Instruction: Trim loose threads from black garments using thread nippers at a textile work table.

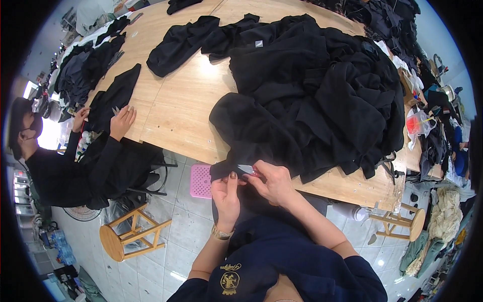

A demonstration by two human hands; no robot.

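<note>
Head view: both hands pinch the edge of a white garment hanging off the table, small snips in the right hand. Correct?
Not quite: the garment is black, not white, as the head view shows. The rest holds: the left hand and right hand pinch its edge off the table, small snips in the right.

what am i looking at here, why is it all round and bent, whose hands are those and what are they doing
This is one picture from a wide fisheye camera worn on a person's head, looking down. That lens is why the picture is round and straight edges curve.

The two forearms coming up from the bottom belong to the wearer. The left hand pinches an edge of black cloth. The right hand holds small thread snips against that same edge.

The cloth hangs off a long wooden table, which carries a big pile of black garments.

At the left, another person sits at the table with a hand on another black piece. On the tiled floor stand a wooden stool and a pink basket.
</note>
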